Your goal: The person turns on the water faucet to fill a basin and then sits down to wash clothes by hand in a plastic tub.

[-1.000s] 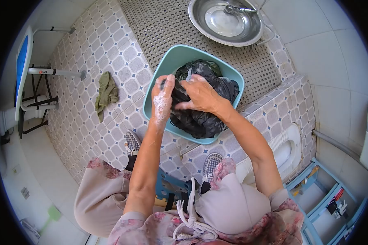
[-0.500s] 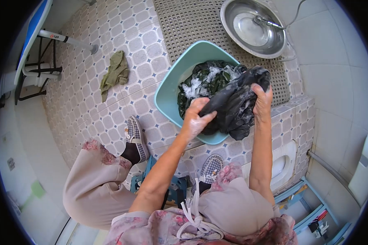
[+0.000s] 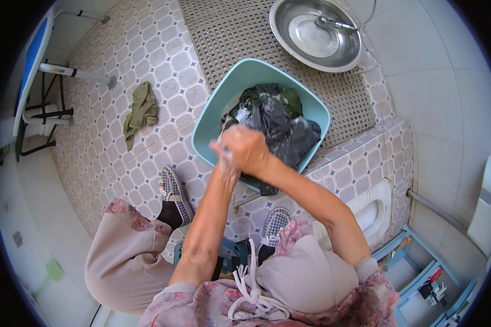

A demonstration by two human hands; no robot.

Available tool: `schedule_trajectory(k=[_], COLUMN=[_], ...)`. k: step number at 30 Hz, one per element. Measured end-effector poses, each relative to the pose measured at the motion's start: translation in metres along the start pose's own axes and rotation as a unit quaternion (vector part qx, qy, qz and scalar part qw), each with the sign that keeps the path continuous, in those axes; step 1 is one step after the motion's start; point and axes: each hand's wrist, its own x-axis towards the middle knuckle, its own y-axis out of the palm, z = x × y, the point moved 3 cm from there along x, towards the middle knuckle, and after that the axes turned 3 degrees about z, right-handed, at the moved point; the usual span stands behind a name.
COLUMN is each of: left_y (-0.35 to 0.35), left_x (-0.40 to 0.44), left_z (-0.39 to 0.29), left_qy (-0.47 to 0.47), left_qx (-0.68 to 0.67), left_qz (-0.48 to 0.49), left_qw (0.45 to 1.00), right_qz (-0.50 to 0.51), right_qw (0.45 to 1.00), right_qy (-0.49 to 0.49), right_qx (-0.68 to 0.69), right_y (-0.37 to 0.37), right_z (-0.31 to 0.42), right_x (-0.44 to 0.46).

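Note:
Wet black garment (image 3: 275,120) with traces of suds lies bunched in the turquoise basin (image 3: 202,122) and hangs over its near rim. My right hand (image 3: 248,146), slightly blurred, is closed on an end of it at the basin's left side. Behind and under the right hand, my left hand (image 3: 226,158) is closed at the same spot, its fingers mostly hidden. The two hands press together, with soap on the left wrist. Dark green patterned cloth (image 3: 290,102) shows beside the black fabric in the basin.
A metal bowl (image 3: 281,27) holding a shower head (image 3: 323,22) stands on the perforated mat (image 3: 223,32). An olive cloth (image 3: 142,111) lies on the tiled floor to the left. A squat toilet (image 3: 373,212) and blue shelf (image 3: 420,250) are at right.
My right hand has crossed leftward to meet the left hand. The black garment, earlier stretched between both hands above the basin, has dropped mostly into it. The view has shifted slightly.

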Motion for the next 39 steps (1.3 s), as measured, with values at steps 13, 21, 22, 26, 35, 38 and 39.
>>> schedule_trajectory(k=[13,21,22,26,35,38,39], left_y=[-0.004,0.072,0.102,0.152,0.134,0.119,0.1], left_x=[0.002,-0.005,-0.011,-0.007,0.03,0.01,0.009], left_z=[0.011,-0.073,-0.082,-0.101,-0.093,-0.073,-0.062], left_qy=[0.087,-0.044,-0.034,0.005,-0.019,-0.026,-0.017], left_qx=[0.19,0.161,0.176,0.245,0.548,0.746,0.774], left_qz=[-0.173,-0.318,-0.301,-0.27,-0.046,0.047,0.066], left_qw=[0.962,0.933,0.937,0.931,0.835,0.664,0.63], right_qz=[-0.009,-0.052,0.006,0.004,0.111,-0.039,-0.059], right_qw=[0.999,0.946,0.926,0.937,0.884,0.689,0.657], right_qy=[-0.038,0.262,0.296,0.159,0.253,0.303,0.305], right_qx=[-0.009,0.183,0.234,0.312,0.376,0.658,0.687], right_y=[0.014,-0.012,-0.017,-0.072,-0.106,-0.109,-0.11], right_z=[-0.005,-0.107,-0.111,-0.053,-0.054,-0.075,-0.083], right_x=[-0.002,0.015,0.011,0.024,0.029,0.012,0.007])
